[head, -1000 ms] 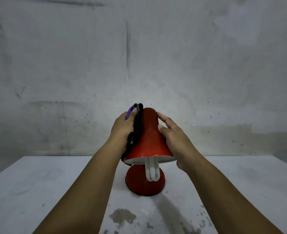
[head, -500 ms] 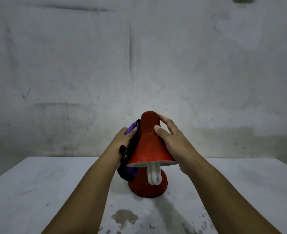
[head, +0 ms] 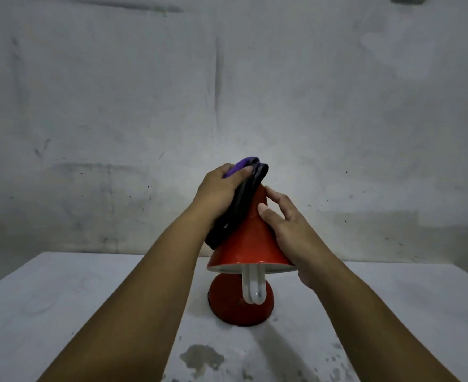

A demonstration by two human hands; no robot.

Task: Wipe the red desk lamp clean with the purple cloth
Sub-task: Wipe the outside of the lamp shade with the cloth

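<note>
A: The red desk lamp (head: 245, 238), what is its shade made of?

B: It looks like painted metal, smooth with a soft gloss along the rim; the inside is pale and glossy. The base looks duller, with scuffed spots.

A: And the bulb (head: 252, 285)?

B: Smooth white glass, 2 tubes joined at the tip.

A: The purple cloth (head: 241, 197)?

B: Soft matt fabric, folded thick, dark on most of it.

A: The table (head: 62, 299)?

B: Matt, pale, stained. The wall (head: 117, 106) is rough, blotchy plaster.
</note>
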